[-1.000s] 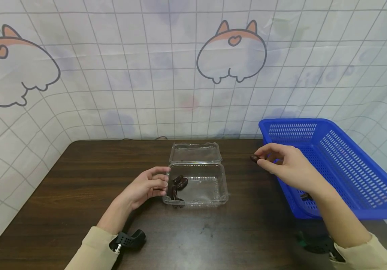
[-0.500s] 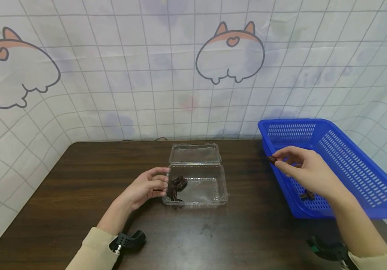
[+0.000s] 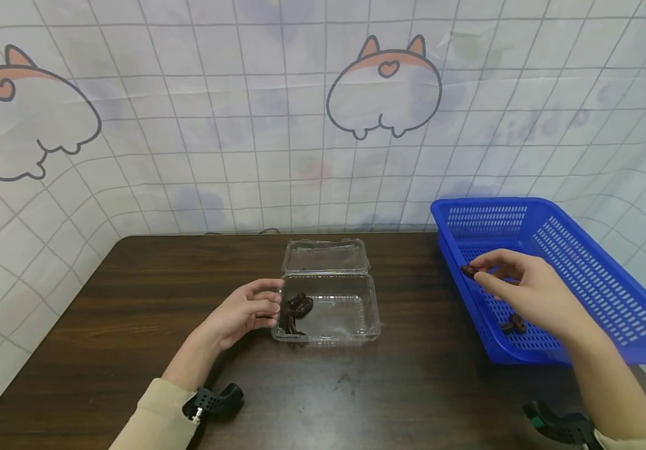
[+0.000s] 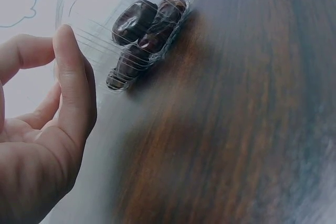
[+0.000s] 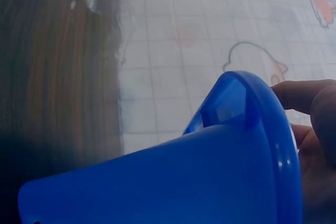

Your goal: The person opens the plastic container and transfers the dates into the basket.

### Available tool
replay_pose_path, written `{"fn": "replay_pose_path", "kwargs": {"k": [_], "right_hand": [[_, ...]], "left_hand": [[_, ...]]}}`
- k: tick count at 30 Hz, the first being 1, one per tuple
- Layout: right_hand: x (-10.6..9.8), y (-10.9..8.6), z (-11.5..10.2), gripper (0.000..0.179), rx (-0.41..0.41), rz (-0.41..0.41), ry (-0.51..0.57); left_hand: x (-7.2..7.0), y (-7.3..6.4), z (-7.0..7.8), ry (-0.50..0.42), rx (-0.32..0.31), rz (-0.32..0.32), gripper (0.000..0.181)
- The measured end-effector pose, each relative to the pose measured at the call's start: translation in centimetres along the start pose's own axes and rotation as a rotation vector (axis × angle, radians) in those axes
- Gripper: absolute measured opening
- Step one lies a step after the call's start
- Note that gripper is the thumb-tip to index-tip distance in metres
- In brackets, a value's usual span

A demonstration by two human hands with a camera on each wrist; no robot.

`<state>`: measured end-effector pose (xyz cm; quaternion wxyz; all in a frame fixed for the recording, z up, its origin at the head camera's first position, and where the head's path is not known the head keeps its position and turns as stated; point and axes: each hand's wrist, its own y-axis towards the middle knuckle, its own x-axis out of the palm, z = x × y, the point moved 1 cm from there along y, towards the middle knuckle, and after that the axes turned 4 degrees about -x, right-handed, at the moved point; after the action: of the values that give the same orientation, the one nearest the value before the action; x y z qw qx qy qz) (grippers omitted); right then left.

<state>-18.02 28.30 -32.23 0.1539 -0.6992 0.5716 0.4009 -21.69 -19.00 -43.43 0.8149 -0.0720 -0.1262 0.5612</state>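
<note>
My right hand [image 3: 525, 290] pinches a dark brown date [image 3: 469, 270] by its end, just above the left part of the blue basket [image 3: 598, 275]. A couple of dates [image 3: 515, 324] lie on the basket floor near its front. My left hand [image 3: 246, 312] is at the left rim of a clear plastic clamshell box [image 3: 334, 319], thumb and fingertips holding its edge. Several glossy dates [image 4: 134, 22] lie against the box's left wall. In the right wrist view the basket rim [image 5: 286, 156] hides most of the hand, and the date is out of sight.
The box lid [image 3: 326, 256] stands open toward the back of the dark wooden table [image 3: 159, 281]. Behind it hangs a white grid-patterned cloth [image 3: 277, 156] with cartoon prints. A black strap device [image 3: 218, 400] sits on the left wrist.
My right hand has moved right with the date, from over the table to above the basket. The left hand and box have stayed in place.
</note>
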Motion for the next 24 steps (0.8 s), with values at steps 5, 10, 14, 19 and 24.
{"fn": "replay_pose_path", "kwargs": {"k": [5,10,14,19,24], "right_hand": [[-0.1,-0.1,0.1,0.026,0.002,0.001,0.001],[0.0,0.0,-0.2,0.026,-0.019,0.009,0.008],[0.5,0.3,-0.6,0.025,-0.037,0.005,0.013],[1.1,0.9,-1.3,0.022,-0.047,-0.001,0.017],[1.7,1.6,-2.0,0.020,-0.068,-0.015,0.040]], "left_hand": [[0.1,-0.1,0.2,-0.003,-0.001,0.001,0.056],[0.1,-0.1,0.2,-0.003,-0.005,0.000,0.056],[0.1,-0.1,0.2,-0.002,-0.008,0.000,0.056],[0.0,-0.1,0.1,0.000,-0.007,-0.001,0.057],[0.0,-0.1,0.1,0.004,-0.006,0.003,0.057]]}}
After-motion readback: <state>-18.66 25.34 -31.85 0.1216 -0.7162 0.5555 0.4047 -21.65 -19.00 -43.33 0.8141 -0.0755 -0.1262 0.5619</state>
